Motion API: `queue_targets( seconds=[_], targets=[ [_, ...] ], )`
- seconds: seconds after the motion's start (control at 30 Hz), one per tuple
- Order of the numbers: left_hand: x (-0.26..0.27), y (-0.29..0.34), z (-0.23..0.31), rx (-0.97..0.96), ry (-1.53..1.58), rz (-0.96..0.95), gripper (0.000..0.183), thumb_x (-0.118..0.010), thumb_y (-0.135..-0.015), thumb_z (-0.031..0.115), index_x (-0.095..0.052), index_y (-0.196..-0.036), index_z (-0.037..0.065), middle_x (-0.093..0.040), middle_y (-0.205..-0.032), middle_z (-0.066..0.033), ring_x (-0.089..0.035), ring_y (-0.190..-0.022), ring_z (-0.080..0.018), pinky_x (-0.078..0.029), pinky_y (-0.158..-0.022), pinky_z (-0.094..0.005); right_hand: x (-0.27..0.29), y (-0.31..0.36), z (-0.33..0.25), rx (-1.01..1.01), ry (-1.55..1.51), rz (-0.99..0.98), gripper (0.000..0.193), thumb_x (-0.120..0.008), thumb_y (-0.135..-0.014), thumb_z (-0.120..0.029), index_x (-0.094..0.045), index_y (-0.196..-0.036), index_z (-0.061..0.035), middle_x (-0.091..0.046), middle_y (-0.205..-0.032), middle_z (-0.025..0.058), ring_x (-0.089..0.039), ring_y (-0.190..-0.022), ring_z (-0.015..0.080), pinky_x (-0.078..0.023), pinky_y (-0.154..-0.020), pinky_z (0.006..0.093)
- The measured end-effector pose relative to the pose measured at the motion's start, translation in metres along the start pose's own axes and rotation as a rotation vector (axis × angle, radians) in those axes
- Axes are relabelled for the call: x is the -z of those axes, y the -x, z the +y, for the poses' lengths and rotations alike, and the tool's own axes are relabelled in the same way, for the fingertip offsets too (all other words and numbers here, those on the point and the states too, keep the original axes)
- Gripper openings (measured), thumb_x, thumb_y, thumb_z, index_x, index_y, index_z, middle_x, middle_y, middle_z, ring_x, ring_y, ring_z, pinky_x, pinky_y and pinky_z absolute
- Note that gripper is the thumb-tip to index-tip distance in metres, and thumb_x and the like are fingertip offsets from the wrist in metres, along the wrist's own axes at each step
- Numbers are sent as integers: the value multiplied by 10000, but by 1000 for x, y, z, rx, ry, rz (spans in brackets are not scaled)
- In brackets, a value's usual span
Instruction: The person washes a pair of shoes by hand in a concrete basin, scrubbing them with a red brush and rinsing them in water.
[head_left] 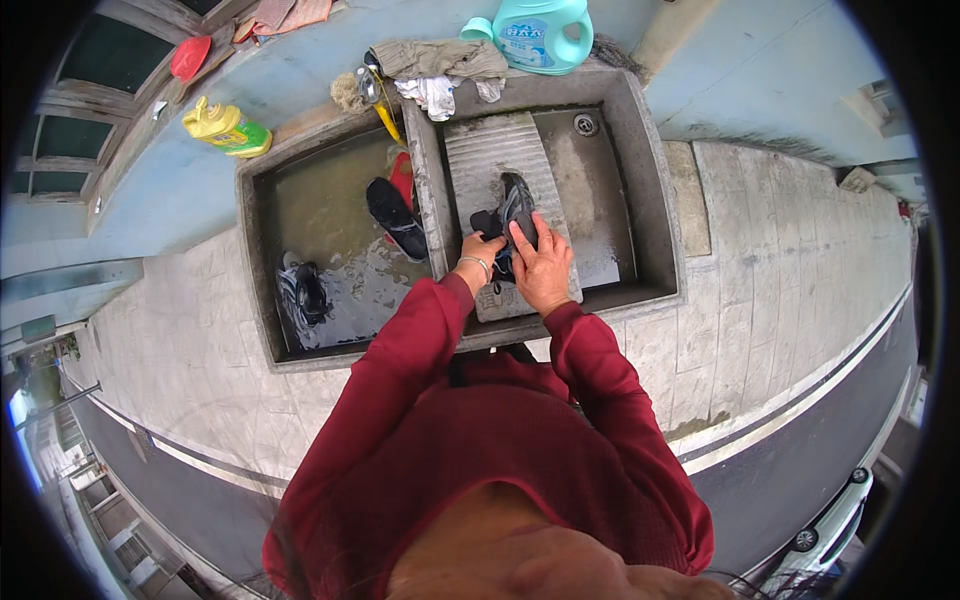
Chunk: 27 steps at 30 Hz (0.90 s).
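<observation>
- Left hand (478,258): closed on the near-left part of a dark shoe (516,193); a bracelet (476,264) sits at the wrist.
- Right hand (541,264): just beside the left, fingers laid over the near part of the same shoe; whether the thumb closes beneath cannot be told.
- Location of that shoe: on a ribbed washboard (488,150), tilted in the right basin (650,205) of a two-part concrete sink; its far end points away from the person.
- Right basin, right of the board: wet floor, round drain (586,125) near the far wall.
- Left basin (262,300): murky water; a black shoe (397,217) near the divider, touching a red object (402,178) whose kind is unclear; a second dark shoe (305,291) near the left wall, partly under water.
- Far rim: grey-brown cloth (440,60) above a white cloth (430,97); a yellow tube (388,122) reaches toward the left basin.
- Beyond the rim: a teal jug (541,40) at the right; a yellow bottle (228,130) at the left.
</observation>
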<state>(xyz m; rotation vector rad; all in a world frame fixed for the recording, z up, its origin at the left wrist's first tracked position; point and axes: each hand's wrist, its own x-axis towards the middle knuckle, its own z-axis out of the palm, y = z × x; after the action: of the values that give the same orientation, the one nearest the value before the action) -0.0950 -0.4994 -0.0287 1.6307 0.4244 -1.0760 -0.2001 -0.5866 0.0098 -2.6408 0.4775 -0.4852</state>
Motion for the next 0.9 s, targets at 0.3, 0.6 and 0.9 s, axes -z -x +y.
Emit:
queue_targets(
  seconds=[0.3,0.6,0.9],
  targets=[
    [-67,-33,-16,-679,-350,107,265,-643,-700,84,-536,-904,-48,-613,-778,-154,-579,-713,-224,-438,-657,-323,-22,-105,75,-306,253,-98,360,-534,-794,-228,-542,-1152,-187,-428,-1270,25,-454,-999,311,-383,-813,434],
    [-61,-52,-43,-734,-285,174,358,-636,-708,100,-533,-1014,-54,-597,-882,-239,-580,-847,-360,-444,-740,-366,-16,-54,68,-108,122,-15,416,-575,-757,-171,-532,-1171,-172,-430,-1260,52,-448,-989,314,-386,-808,427],
    [-81,-34,-34,-720,-324,231,275,-638,-701,74,-536,-917,-62,-586,-763,-203,-577,-681,-292,-441,-631,-329,-1,2,100,-1,-191,-156,467,-587,-748,-152,-507,-1208,-147,-345,-1323,85,-421,-978,334,-357,-829,433]
  ],
)
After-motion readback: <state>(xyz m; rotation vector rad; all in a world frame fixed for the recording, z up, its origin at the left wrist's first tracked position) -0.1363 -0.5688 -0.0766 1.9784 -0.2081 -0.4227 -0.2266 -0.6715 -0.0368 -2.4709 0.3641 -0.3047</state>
